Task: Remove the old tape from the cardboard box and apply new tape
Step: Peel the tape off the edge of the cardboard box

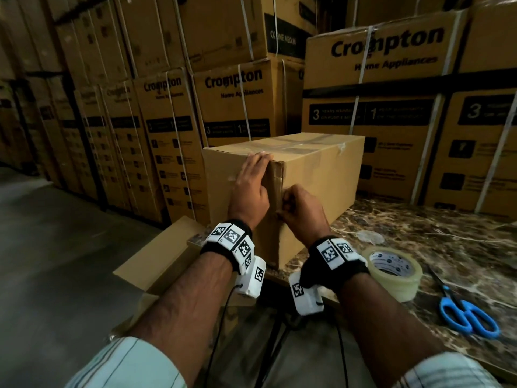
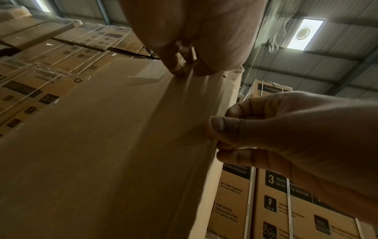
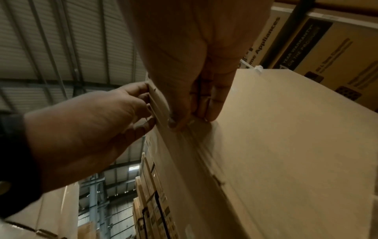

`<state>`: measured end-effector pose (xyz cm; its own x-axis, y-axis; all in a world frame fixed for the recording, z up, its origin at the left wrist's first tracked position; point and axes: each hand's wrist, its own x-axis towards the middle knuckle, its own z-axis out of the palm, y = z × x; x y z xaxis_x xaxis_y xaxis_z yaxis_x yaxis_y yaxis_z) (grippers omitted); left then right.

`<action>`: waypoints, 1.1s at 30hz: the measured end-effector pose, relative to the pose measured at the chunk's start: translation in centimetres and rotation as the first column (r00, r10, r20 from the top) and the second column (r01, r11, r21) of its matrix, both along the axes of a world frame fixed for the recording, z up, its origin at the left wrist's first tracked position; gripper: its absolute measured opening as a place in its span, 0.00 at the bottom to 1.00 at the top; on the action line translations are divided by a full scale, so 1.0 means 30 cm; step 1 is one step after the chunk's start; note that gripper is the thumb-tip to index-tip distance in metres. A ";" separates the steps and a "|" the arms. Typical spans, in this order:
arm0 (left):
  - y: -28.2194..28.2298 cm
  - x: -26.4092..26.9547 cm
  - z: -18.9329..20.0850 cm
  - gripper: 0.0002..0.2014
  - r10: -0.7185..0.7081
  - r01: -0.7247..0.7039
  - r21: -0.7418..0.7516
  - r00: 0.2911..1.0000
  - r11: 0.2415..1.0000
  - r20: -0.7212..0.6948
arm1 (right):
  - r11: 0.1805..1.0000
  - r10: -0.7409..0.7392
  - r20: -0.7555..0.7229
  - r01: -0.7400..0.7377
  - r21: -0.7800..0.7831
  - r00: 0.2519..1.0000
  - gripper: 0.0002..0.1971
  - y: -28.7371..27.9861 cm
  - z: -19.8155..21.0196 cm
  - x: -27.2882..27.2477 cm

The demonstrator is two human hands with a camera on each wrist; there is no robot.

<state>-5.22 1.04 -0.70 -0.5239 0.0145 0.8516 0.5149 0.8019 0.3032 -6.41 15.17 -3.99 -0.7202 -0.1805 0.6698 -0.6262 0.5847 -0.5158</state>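
Note:
A plain cardboard box (image 1: 316,175) stands on a marble table (image 1: 436,242), one vertical corner turned toward me. Old clear tape (image 1: 275,183) runs down that corner, and more crosses the top (image 1: 296,144). My left hand (image 1: 253,177) lies flat on the box's left face beside the corner, fingers straight and reaching the top edge. My right hand (image 1: 291,204) is curled at the corner and pinches the old tape (image 2: 196,100) between thumb and fingers (image 2: 223,126). In the right wrist view the right fingertips (image 3: 180,124) sit on the taped edge (image 3: 196,145), with the left hand (image 3: 92,129) beside them.
A roll of clear tape (image 1: 394,268) and blue-handled scissors (image 1: 467,313) lie on the table to my right. Another cardboard box (image 1: 156,253) sits low at the left by the table edge. Strapped printed cartons (image 1: 377,107) are stacked close behind and to the left.

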 end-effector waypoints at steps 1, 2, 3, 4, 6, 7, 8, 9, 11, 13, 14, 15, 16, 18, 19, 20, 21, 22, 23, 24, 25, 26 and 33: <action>-0.002 -0.001 0.001 0.35 -0.002 0.002 -0.001 1.000 1.000 0.003 | 1.000 0.002 -0.008 -0.002 0.012 1.000 0.17 0.002 0.019 -0.001; -0.005 -0.003 0.002 0.35 -0.004 0.004 -0.002 1.000 1.000 0.008 | 1.000 0.005 -0.014 -0.004 0.026 1.000 0.18 0.004 0.027 -0.005; -0.008 -0.003 0.002 0.35 -0.006 0.006 -0.002 1.000 1.000 0.014 | 0.999 0.011 -0.028 -0.010 0.037 1.000 0.20 0.005 0.030 -0.005; -0.009 -0.002 0.002 0.35 -0.008 0.008 0.001 1.000 1.000 0.018 | 0.999 0.009 -0.042 -0.007 0.041 0.999 0.22 0.008 0.029 -0.007; -0.005 0.003 0.002 0.35 -0.013 0.013 0.003 1.000 1.000 0.017 | 0.999 -0.039 -0.095 0.042 0.033 0.995 0.34 0.012 0.030 -0.010; -0.003 0.005 0.001 0.35 -0.011 0.011 0.002 1.000 1.000 0.014 | 0.994 -0.088 -0.115 0.094 0.047 0.989 0.44 0.015 0.040 -0.011; -0.003 0.006 0.001 0.35 -0.006 0.006 0.003 1.000 1.000 0.011 | 0.987 -0.131 -0.131 0.142 0.078 0.983 0.53 0.017 0.055 -0.009; -0.004 0.006 0.001 0.35 -0.001 0.001 0.005 1.000 1.000 0.007 | 0.979 -0.153 -0.139 0.170 0.116 0.978 0.59 0.020 0.072 -0.006; -0.005 0.003 0.002 0.35 -0.002 0.002 0.005 1.000 1.000 -0.001 | 0.964 -0.147 -0.156 0.177 0.200 0.977 0.62 0.025 0.100 -0.001; -0.002 0.001 0.000 0.35 -0.005 0.005 0.010 1.000 1.000 -0.008 | 0.959 -0.121 -0.166 0.159 0.237 0.979 0.60 0.032 0.115 -0.002; 0.000 0.001 -0.002 0.35 -0.006 0.006 0.016 1.000 1.000 -0.010 | 0.962 -0.113 -0.168 0.150 0.226 0.979 0.58 0.034 0.117 -0.008; 0.002 0.001 -0.003 0.35 -0.008 0.009 0.023 1.000 1.000 -0.011 | 0.965 -0.111 -0.173 0.147 0.215 0.979 0.57 0.036 0.120 -0.010; 0.003 0.001 -0.004 0.35 -0.012 0.012 0.027 1.000 1.000 -0.015 | 0.967 -0.111 -0.174 0.147 0.209 0.978 0.55 0.037 0.125 -0.012; 0.003 0.002 -0.004 0.35 -0.014 0.015 0.022 1.000 1.000 -0.020 | 0.968 -0.108 -0.176 0.143 0.205 0.978 0.51 0.037 0.138 -0.013; 0.001 0.002 -0.003 0.35 -0.012 0.012 0.019 1.000 1.000 -0.018 | 0.971 -0.101 -0.180 0.136 0.198 0.979 0.49 0.038 0.147 -0.013; -0.001 0.003 -0.002 0.35 -0.008 0.009 0.018 1.000 1.000 -0.011 | 0.974 -0.090 -0.191 0.126 0.188 0.978 0.47 0.038 0.154 -0.014; -0.002 0.005 -0.001 0.35 -0.006 0.006 0.018 1.000 1.000 -0.003 | 0.979 -0.078 -0.206 0.114 0.170 0.976 0.45 0.037 0.160 -0.016; -0.001 0.006 0.001 0.35 -0.005 0.005 0.018 1.000 1.000 0.005 | 0.985 -0.067 -0.218 0.100 0.144 0.974 0.42 0.036 0.165 -0.021; -0.001 0.007 0.001 0.36 -0.008 0.008 0.018 1.000 1.000 0.010 | 0.990 -0.056 -0.227 0.083 0.113 0.972 0.39 0.033 0.170 -0.026; -0.001 0.008 0.003 0.36 -0.015 0.015 0.018 1.000 1.000 0.012 | 0.994 -0.045 -0.230 0.067 0.088 0.972 0.35 0.030 0.175 -0.031; -0.003 0.007 0.004 0.36 -0.021 0.021 0.018 1.000 1.000 0.012 | 0.996 -0.034 -0.232 0.052 0.073 0.972 0.33 0.027 0.181 -0.035; -0.005 0.006 0.004 0.36 -0.025 0.025 0.019 1.000 1.000 0.013 | 0.997 -0.025 -0.236 0.041 0.066 0.971 0.31 0.024 0.187 -0.037; -0.007 0.019 0.010 0.37 -0.037 0.036 0.025 0.999 0.999 0.030 | 0.998 0.054 -0.243 -0.043 0.053 0.968 0.18 0.022 0.254 -0.043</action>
